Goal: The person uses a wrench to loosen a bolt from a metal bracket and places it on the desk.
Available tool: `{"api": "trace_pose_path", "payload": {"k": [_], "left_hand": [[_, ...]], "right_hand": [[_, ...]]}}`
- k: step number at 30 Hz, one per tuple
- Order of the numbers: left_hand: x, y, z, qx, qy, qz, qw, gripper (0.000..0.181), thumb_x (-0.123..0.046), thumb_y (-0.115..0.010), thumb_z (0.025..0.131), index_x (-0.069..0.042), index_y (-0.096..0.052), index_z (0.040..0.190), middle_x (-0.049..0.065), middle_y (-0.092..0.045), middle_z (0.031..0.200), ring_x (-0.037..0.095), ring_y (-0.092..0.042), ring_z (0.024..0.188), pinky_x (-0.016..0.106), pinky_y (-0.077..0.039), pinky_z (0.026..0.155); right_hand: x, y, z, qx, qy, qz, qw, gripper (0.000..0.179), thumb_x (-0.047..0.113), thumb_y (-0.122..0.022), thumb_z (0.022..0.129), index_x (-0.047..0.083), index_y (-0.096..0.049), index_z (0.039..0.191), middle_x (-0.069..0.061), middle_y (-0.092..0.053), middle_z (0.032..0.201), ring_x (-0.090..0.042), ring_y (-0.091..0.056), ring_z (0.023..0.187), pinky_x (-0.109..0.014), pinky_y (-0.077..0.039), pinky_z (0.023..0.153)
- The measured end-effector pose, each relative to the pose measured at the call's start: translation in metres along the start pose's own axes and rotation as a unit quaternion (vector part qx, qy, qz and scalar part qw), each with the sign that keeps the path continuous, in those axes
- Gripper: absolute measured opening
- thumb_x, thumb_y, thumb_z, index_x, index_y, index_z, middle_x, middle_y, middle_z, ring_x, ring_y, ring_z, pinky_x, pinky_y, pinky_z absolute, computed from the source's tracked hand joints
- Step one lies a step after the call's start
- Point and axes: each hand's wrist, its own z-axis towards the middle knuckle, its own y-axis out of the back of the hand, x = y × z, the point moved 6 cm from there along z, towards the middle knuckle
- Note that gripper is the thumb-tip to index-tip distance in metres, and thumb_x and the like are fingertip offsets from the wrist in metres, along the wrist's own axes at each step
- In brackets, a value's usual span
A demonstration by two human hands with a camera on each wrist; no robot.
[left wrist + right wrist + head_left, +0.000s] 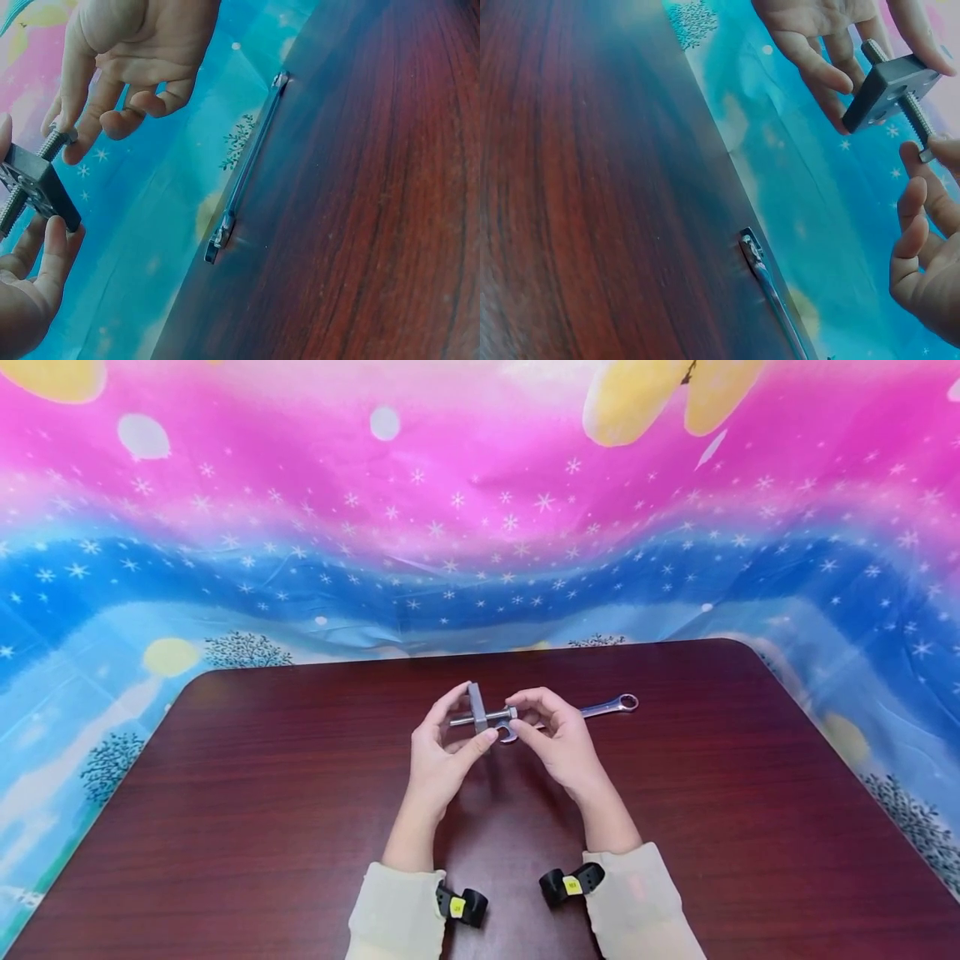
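My left hand [437, 764] holds a small dark grey metal block [477, 708] by its edges, raised over the table. A long threaded bolt [915, 116] runs through the block, and its plain end sticks out on the left hand's side. At the other end, my right hand [564, 745] pinches the bolt's head between thumb and index finger. Other holes show in the face of the block [889, 91] in the right wrist view. A shiny combination wrench [609, 706] lies on the table behind the hands, partly hidden by the right hand in the head view.
The dark red wooden table [247, 802] ends at a back edge close behind the wrench. Beyond it hangs a pink and blue patterned cloth [480, 527]. A black wrist camera [463, 906] sits at the left cuff, another black camera [562, 885] at the right.
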Motion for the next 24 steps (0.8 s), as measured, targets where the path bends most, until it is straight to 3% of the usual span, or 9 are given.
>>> {"api": "trace_pose_path", "payload": {"k": [10, 13, 19, 24], "left_hand": [[-0.0006, -0.0076, -0.0015, 0.020, 0.016, -0.006, 0.9997, 0.066, 0.002, -0.077, 0.082, -0.012, -0.053, 0.142, 0.015, -0.059, 0.131, 0.037, -0.056, 0.119, 0.035, -0.060, 0.086], [-0.0005, -0.0083, -0.0016, 0.023, 0.015, 0.000, 0.9996, 0.066, 0.000, -0.078, 0.082, -0.013, -0.054, 0.142, 0.015, -0.059, 0.131, 0.037, -0.057, 0.119, 0.033, -0.060, 0.086], [0.0003, -0.0073, -0.0012, 0.020, 0.008, 0.009, 0.9997, 0.066, 0.001, -0.078, 0.082, -0.013, -0.054, 0.142, 0.014, -0.059, 0.131, 0.038, -0.058, 0.118, 0.029, -0.059, 0.085], [0.0017, -0.0070, -0.0011, 0.019, 0.012, 0.000, 0.9998, 0.065, 0.001, -0.077, 0.082, -0.011, -0.053, 0.142, 0.015, -0.059, 0.130, 0.037, -0.057, 0.119, 0.030, -0.059, 0.087]], "right_hand": [[-0.0049, 0.0040, 0.0013, -0.033, -0.039, 0.031, 0.9982, 0.025, 0.012, -0.057, 0.100, -0.009, -0.064, 0.111, 0.007, -0.066, 0.068, -0.006, -0.058, 0.063, -0.022, -0.047, 0.062], [-0.0041, 0.0039, 0.0009, -0.029, -0.035, 0.018, 0.9988, 0.021, 0.009, -0.059, 0.099, -0.008, -0.064, 0.111, 0.007, -0.068, 0.076, -0.005, -0.062, 0.071, -0.021, -0.049, 0.068], [-0.0006, 0.0048, 0.0000, -0.016, -0.020, -0.010, 0.9996, 0.021, 0.005, -0.063, 0.095, -0.001, -0.066, 0.114, -0.008, -0.070, 0.105, -0.005, -0.062, 0.095, -0.021, -0.050, 0.081], [-0.0009, 0.0070, 0.0004, -0.025, -0.042, -0.003, 0.9988, 0.022, 0.010, -0.063, 0.096, -0.001, -0.065, 0.115, 0.007, -0.072, 0.093, -0.004, -0.064, 0.085, -0.023, -0.051, 0.076]]}}
